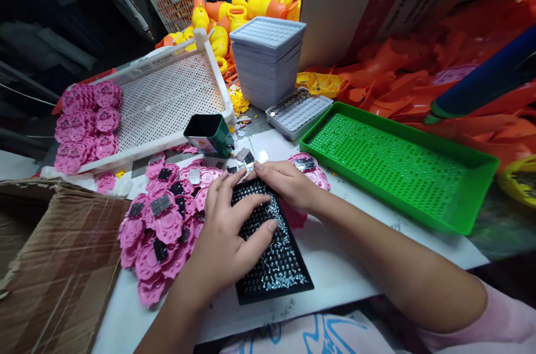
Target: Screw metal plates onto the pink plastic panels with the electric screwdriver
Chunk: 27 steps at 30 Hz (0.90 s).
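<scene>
A black perforated tray (283, 250) strewn with small silver screws (280, 276) lies at a slant in front of me. My left hand (228, 237) is over its left side, fingers spread, thumb and one fingertip above the screws. At the tray's far end, my right hand (295, 185) has its fingers drawn together, tips beside small grey and black pieces (244, 158); what they grip is hidden. A heap of pink molded plastic parts (165, 223), many with black or silver covers, lies left of my left hand. Another pink part (314, 172) is behind my right hand.
A green perforated tray (481, 192) sits at right, and a dark green cup (226, 139) beyond my hands. Stacked white trays (268, 69) stand behind. A white crate (167, 103) holds pink parts at left. A cardboard box (75, 253) borders the near left.
</scene>
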Tool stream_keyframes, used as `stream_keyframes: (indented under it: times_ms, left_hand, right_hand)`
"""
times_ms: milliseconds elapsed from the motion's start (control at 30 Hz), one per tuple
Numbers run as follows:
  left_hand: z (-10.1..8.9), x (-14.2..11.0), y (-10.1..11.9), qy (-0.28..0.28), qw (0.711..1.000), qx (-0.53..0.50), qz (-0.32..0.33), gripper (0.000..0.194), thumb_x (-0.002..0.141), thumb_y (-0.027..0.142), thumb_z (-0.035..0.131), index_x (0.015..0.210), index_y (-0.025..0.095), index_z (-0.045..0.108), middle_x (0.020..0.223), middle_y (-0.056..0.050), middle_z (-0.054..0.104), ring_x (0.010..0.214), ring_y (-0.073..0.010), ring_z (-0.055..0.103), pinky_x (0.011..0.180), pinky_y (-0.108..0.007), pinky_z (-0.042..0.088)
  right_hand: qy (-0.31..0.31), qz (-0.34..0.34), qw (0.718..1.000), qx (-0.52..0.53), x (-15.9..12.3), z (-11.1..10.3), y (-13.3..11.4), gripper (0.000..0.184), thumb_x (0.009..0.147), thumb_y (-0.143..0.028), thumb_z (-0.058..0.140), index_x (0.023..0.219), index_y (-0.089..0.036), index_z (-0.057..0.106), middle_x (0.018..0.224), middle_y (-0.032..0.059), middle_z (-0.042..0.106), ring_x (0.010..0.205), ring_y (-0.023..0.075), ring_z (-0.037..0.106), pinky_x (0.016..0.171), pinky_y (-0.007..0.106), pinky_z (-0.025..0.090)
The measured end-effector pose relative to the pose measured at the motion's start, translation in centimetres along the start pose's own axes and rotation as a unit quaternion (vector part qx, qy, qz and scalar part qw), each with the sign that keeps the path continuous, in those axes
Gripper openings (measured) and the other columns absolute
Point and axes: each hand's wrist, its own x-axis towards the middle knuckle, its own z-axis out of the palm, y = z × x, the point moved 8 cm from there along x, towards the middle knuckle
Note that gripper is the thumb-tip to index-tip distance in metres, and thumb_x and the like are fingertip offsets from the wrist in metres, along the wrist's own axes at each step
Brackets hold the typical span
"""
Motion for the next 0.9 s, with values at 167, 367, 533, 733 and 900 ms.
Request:
stream_keyframes:
  times_ms: [167,367,533,733,900]
  left_hand:
    - [-0.1,-0.5,0.8,-0.002,0.996,0.065,0.059,0.039,0.087,0.039,0.058,0.125,0.028,0.057,0.154,-0.012,0.025,0.143,-0.043,0.013,0.108,-0.071,0.019]
    - [0.4,-1.3,2.4,-0.033,0.982,0.145,0.118,0.043,0.093,0.04,0.049,0.131,0.021,0.053,0.157,-0.019,0.015,0.143,-0.047,0.001,0.105,-0.075,0.015]
    - [-0.5,-1.4,3.0,-0.013,0.988,0.091,0.127,0.023,0.09,0.024,0.055,0.112,0.023,0.063,0.152,-0.015,0.025,0.142,-0.0425,0.013,0.106,-0.068,0.021]
    - [-0.9,-1.4,3.2,0.002,0.988,0.071,0.141,0.023,0.087,0.021,0.059,0.111,0.02,0.06,0.147,-0.016,0.034,0.14,-0.0383,0.02,0.109,-0.06,0.024]
    - [0.2,-1.5,3.3,-0.038,0.983,0.112,0.142,0.039,0.088,0.033,0.059,0.123,0.018,0.056,0.148,-0.02,0.033,0.139,-0.0438,0.019,0.106,-0.067,0.019]
  right_hand:
    - [0.012,0.003,1.0,0.004,-0.1,-0.3,0.0,0.054,0.082,-0.067,0.048,0.075,-0.018,0.069,0.077,0.0042,0.068,0.072,0.0147,0.058,0.074,0.03,0.046]
    - [0.031,-0.001,1.0,0.007,0.1,-0.9,-0.2,0.051,0.079,-0.065,0.053,0.071,-0.016,0.065,0.073,0.0031,0.066,0.069,0.0129,0.056,0.07,0.027,0.045]
    - [0.047,0.004,0.999,0.016,0.2,-1.5,-0.3,0.049,0.079,-0.062,0.054,0.073,-0.015,0.066,0.073,0.0039,0.066,0.068,0.0125,0.055,0.068,0.026,0.045]
    - [0.049,0.009,0.998,0.027,0.2,-1.5,-0.2,0.048,0.079,-0.06,0.054,0.072,-0.015,0.066,0.074,0.0043,0.066,0.068,0.0126,0.055,0.068,0.027,0.045]
    - [0.047,0.014,0.998,0.027,0.2,-1.5,0.0,0.045,0.08,-0.058,0.054,0.072,-0.014,0.065,0.072,0.0045,0.065,0.068,0.0132,0.056,0.066,0.027,0.045]
